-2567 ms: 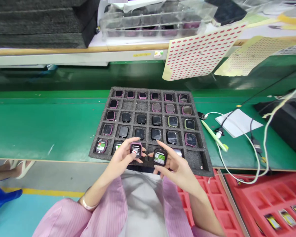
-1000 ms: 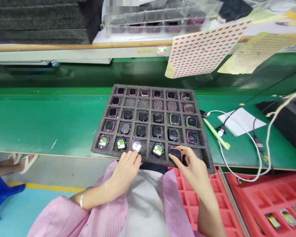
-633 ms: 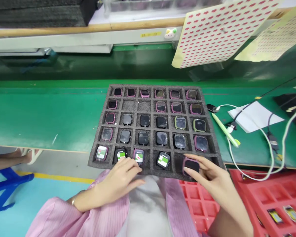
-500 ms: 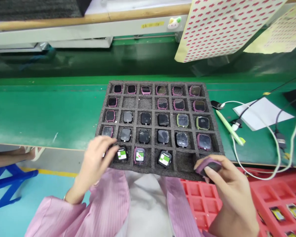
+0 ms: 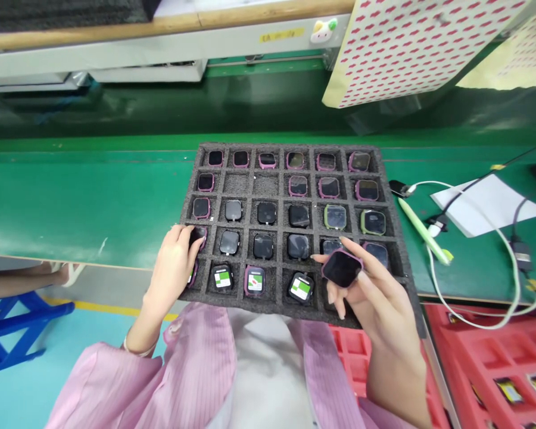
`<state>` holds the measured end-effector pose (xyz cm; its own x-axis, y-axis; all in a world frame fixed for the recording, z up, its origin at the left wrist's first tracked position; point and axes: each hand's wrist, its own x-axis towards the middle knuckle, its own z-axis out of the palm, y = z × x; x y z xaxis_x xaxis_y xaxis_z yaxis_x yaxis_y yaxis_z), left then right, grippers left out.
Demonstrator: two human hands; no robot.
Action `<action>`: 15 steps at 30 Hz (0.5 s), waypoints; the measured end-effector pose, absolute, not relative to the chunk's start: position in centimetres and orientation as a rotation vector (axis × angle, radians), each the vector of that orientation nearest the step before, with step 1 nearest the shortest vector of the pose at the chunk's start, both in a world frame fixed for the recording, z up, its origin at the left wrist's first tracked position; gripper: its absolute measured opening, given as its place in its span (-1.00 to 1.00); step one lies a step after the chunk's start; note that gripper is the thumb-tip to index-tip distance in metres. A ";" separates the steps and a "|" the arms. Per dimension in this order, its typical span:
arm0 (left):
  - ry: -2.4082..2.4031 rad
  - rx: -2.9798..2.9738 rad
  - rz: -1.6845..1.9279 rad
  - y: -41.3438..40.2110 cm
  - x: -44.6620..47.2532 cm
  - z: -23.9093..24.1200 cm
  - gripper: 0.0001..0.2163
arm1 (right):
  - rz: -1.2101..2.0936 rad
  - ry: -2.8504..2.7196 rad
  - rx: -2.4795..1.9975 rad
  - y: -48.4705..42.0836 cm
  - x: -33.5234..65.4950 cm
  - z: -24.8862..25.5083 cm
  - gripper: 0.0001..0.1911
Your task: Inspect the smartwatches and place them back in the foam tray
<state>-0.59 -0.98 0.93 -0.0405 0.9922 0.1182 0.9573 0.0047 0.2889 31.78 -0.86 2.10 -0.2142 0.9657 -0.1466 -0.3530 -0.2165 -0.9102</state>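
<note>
A dark grey foam tray [image 5: 264, 186] lies on the green bench, its compartments holding several smartwatches in purple, black and green cases. My right hand [image 5: 379, 298] pinches a purple smartwatch [image 5: 342, 268], screen up, above the tray's front right part and partly hides the compartments below. At the tray's left edge, my left hand [image 5: 172, 262] has its fingers and thumb closed around another purple smartwatch [image 5: 198, 235] in its compartment. In the front row, a black smartwatch [image 5: 222, 277], a purple smartwatch [image 5: 254, 280] and a tilted black smartwatch [image 5: 301, 287] show lit green-and-white screens.
Right of the tray lie a light green pen-like tool [image 5: 424, 231], white cables [image 5: 486, 326] and white paper [image 5: 491, 202]. Red trays [image 5: 495, 351] stand below the bench at right. A blue stool [image 5: 22, 328] is at lower left, near another person's foot [image 5: 65, 273].
My right hand has moved left and up with the purple smartwatch, turning its screen upward. My left hand has shifted from the front row to the purple smartwatch one row farther back.
</note>
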 end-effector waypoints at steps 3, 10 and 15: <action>2.132 2.023 0.478 -0.9 -0.4 0.6 -0.72 | 1.658 -0.940 -0.939 -0.8 31.4 2.2 -0.58; 1.963 1.748 0.758 -0.2 -1.4 0.9 -0.83 | 1.627 -0.993 -0.971 -0.9 31.3 2.0 -0.67; 1.397 1.026 1.199 -1.0 0.0 2.9 -0.72 | 1.675 -0.997 -0.908 -0.7 31.4 1.9 -0.60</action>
